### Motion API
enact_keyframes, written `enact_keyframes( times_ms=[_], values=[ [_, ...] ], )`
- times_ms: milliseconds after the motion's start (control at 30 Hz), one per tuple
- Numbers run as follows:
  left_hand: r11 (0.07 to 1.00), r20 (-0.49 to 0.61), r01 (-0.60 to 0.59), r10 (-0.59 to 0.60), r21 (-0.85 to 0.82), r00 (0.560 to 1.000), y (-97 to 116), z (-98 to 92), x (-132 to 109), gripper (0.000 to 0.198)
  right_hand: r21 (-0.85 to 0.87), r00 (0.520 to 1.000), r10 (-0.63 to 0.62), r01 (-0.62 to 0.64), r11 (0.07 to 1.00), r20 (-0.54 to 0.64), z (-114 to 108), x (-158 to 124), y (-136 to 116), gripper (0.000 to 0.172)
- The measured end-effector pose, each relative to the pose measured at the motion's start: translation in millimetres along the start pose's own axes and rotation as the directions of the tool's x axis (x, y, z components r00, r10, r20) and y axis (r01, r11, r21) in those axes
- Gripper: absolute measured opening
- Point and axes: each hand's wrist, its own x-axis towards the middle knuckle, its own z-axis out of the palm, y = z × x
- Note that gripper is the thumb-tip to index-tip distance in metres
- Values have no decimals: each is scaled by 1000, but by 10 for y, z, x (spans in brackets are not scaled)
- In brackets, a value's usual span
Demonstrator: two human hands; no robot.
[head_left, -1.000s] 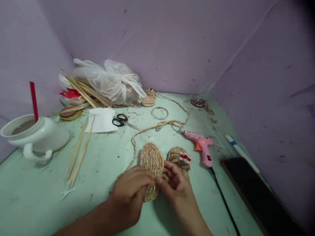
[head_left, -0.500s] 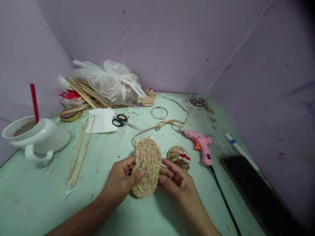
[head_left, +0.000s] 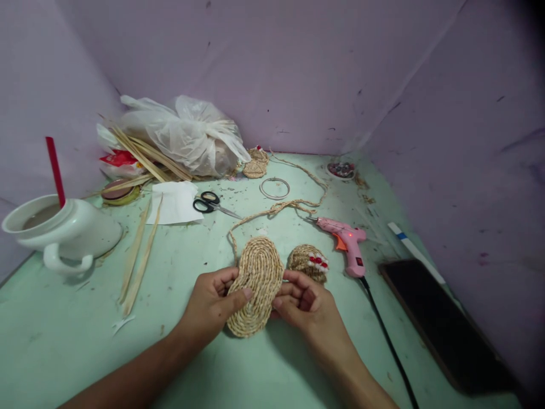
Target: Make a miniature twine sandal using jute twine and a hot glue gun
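Note:
A coiled oval of braided straw cord, shaped like a small sole (head_left: 259, 278), is held above the table between both hands. My left hand (head_left: 215, 301) grips its left edge, thumb on the face and fingers behind. At the right edge, my right hand (head_left: 304, 304) pinches the rim with bent fingers. The loose braided cord (head_left: 276, 209) runs from the sole's left side up across the table, with a knot or overlap in it. Just beyond my right hand lies a small woven straw slipper (head_left: 307, 260) with red and white beads.
A pink glue gun (head_left: 347, 241) with a lit red light and black cable lies right, near a dark phone (head_left: 443, 324). Scissors (head_left: 213, 203), white paper (head_left: 174, 203), a metal ring (head_left: 275, 188), straw strips (head_left: 140, 261), a white mug (head_left: 76, 233) and a plastic bag (head_left: 191, 136) stand around.
The straw sole has tilted slightly, its top leaning right. Both hands keep their hold on it. The whole view has shifted a little.

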Motion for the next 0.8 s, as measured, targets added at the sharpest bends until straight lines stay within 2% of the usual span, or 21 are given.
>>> enact_keyframes(
  times_ms=[500, 800],
  values=[
    [996, 5, -55, 55, 69, 998, -29, 1, 7, 21, -56, 997, -69, 70, 996, 25, -32, -23, 49, 37],
    [986, 19, -95, 93, 137, 996, -61, 6, -8, 17, -85, 996, -91, 89, 992, -17, -26, -6, 95, 31]
  ],
)
